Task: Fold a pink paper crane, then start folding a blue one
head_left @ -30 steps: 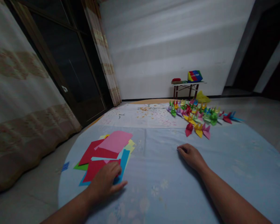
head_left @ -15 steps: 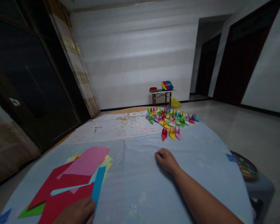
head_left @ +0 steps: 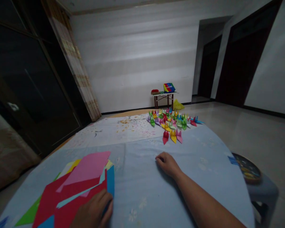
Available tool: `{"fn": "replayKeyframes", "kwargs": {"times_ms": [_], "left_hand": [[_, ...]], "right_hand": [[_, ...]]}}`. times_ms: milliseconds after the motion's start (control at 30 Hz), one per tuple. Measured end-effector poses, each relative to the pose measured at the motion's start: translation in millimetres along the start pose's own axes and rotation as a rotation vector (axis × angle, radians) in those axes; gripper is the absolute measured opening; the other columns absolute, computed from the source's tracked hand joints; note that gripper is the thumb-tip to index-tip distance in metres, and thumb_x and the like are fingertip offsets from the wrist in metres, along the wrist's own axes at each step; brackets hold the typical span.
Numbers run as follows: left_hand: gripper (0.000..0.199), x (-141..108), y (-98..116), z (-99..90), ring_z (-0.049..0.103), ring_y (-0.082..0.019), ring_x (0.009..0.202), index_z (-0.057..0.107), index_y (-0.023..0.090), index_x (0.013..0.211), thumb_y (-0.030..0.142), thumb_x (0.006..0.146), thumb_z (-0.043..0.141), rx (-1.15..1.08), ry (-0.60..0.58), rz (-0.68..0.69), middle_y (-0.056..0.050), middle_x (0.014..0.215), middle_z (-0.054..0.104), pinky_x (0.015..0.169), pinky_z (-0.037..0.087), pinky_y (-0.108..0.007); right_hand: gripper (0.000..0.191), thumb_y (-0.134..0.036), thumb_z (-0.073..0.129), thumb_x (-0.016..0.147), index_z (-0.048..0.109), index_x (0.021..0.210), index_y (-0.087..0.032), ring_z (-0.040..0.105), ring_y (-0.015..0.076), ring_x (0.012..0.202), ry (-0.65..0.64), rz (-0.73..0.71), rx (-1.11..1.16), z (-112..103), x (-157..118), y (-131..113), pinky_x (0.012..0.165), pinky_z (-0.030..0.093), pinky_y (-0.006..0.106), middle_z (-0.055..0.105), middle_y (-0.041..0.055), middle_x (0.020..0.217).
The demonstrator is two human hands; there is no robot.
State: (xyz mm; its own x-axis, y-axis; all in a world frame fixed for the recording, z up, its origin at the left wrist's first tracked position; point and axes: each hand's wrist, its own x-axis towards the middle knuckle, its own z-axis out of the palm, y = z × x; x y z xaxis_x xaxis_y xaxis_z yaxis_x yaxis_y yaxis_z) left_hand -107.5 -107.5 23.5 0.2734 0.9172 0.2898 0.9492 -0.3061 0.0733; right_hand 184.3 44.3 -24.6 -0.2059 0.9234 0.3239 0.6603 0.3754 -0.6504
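A loose stack of colored paper sheets lies on the left of the table, with a pink sheet [head_left: 90, 166] on top of a red sheet [head_left: 49, 202]. A blue sheet [head_left: 110, 180] shows along the stack's right edge, and a green sheet [head_left: 29, 212] sticks out at lower left. My left hand [head_left: 95, 207] is curled over the stack's lower right edge, thumb and fingers closed about the sheets. Resting in a loose fist on the cloth, my right hand [head_left: 167, 164] has nothing visible in it. Small folded paper cranes [head_left: 173, 136] stand beyond it.
A pale blue tablecloth [head_left: 137, 177] covers the round table's near part. Many more cranes [head_left: 171, 118] crowd the far right. Beside the table, a round tray [head_left: 248, 169] rests on a grey stool [head_left: 263, 190]. A small table [head_left: 165, 94] stands by the wall.
My left hand has moved right and slightly up, and the lower sheets have shifted with it. More of the green sheet and a blue corner now show. My right hand stays in its fist.
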Motion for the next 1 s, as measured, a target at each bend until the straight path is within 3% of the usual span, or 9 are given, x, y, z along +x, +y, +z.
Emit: {"fn": "replayKeyframes", "kwargs": {"times_ms": [167,233,333,400,467,567,633,767,1000], "left_hand": [[0.014,23.2,52.0,11.5,0.06,-0.018,0.072,0.056,0.022,0.078,0.024,0.082,0.043,-0.075,-0.04,0.036,-0.006,0.082,0.063,0.062,0.048,-0.029],[0.014,28.4,60.2,19.4,0.059,-0.018,0.074,0.055,0.022,0.081,0.021,0.083,0.042,-0.096,-0.036,0.049,-0.005,0.083,0.062,0.064,0.048,-0.029],[0.013,30.9,63.9,29.4,0.059,-0.018,0.075,0.055,0.022,0.085,0.02,0.083,0.043,-0.128,0.007,0.067,-0.005,0.084,0.062,0.066,0.048,-0.029],[0.013,30.2,64.7,33.4,0.059,-0.018,0.077,0.055,0.022,0.087,0.019,0.083,0.044,-0.134,0.025,0.092,-0.005,0.085,0.062,0.068,0.048,-0.03],[0.014,28.9,66.1,35.2,0.059,-0.019,0.077,0.056,0.022,0.086,0.019,0.083,0.043,-0.131,0.019,0.126,-0.005,0.084,0.063,0.07,0.048,-0.033],[0.017,27.1,66.9,35.9,0.058,-0.02,0.078,0.058,0.022,0.086,0.023,0.086,0.042,-0.144,-0.008,0.167,-0.006,0.084,0.064,0.072,0.048,-0.036],[0.018,25.9,63.5,36.6,0.058,-0.021,0.084,0.059,0.021,0.091,0.026,0.086,0.042,-0.153,-0.002,0.155,-0.007,0.09,0.064,0.077,0.047,-0.039],[0.035,23.2,45.2,39.8,0.048,-0.026,0.11,0.051,0.022,0.117,0.034,0.084,0.046,-0.074,0.053,0.116,-0.01,0.12,0.055,0.094,0.036,-0.049],[0.045,12.0,17.1,35.9,0.035,-0.026,0.125,0.034,0.033,0.132,0.043,0.088,0.037,-0.011,-0.122,0.114,-0.006,0.136,0.041,0.102,0.019,-0.055]], "right_hand": [[0.023,-0.028,0.045,0.079,0.065,0.082,-0.016,0.057,0.0175,0.078,-0.028,-0.011,0.073,-4.1,-3.0,-0.2,0.074,0.041,0.027,0.064,0.0064,0.082],[0.025,-0.031,0.044,0.08,0.064,0.081,-0.017,0.057,0.0168,0.073,-0.067,-0.007,0.133,-4.7,-5.9,-6.4,0.07,0.042,0.027,0.064,0.005,0.079],[0.029,-0.038,0.042,0.082,0.062,0.086,-0.017,0.058,0.0139,0.061,-0.226,0.011,0.304,1.9,-15.0,-24.9,0.06,0.043,0.024,0.064,0.0025,0.07],[0.037,-0.043,0.042,0.083,0.054,0.105,-0.016,0.054,0.0106,0.047,-0.362,0.098,0.431,12.6,-23.0,-40.6,0.051,0.042,0.023,0.064,0.0018,0.07],[0.045,-0.043,0.048,0.08,0.046,0.117,-0.016,0.055,0.01,0.045,-0.442,0.115,0.509,26.0,-30.3,-55.2,0.048,0.041,0.021,0.064,0.0018,0.073],[0.058,-0.026,0.06,0.07,0.041,0.123,-0.015,0.058,0.0117,0.059,-0.423,0.049,0.509,43.3,-36.5,-69.5,0.055,0.042,0.02,0.063,0.0,0.071],[0.056,-0.015,0.056,0.069,0.042,0.123,-0.016,0.057,0.0112,0.063,-0.398,0.027,0.459,48.5,-36.9,-72.5,0.058,0.042,0.019,0.062,-0.0014,0.07],[0.052,-0.01,0.049,0.069,0.045,0.12,-0.018,0.053,0.0101,0.061,-0.347,0.007,0.376,43.2,-32.7,-67.0,0.057,0.04,0.019,0.059,-0.0026,0.07],[0.04,-0.012,0.045,0.07,0.058,0.108,-0.021,0.05,0.0102,0.057,-0.34,-0.038,0.286,19.3,-26.1,-49.2,0.054,0.037,0.019,0.057,-0.0029,0.066]]}}
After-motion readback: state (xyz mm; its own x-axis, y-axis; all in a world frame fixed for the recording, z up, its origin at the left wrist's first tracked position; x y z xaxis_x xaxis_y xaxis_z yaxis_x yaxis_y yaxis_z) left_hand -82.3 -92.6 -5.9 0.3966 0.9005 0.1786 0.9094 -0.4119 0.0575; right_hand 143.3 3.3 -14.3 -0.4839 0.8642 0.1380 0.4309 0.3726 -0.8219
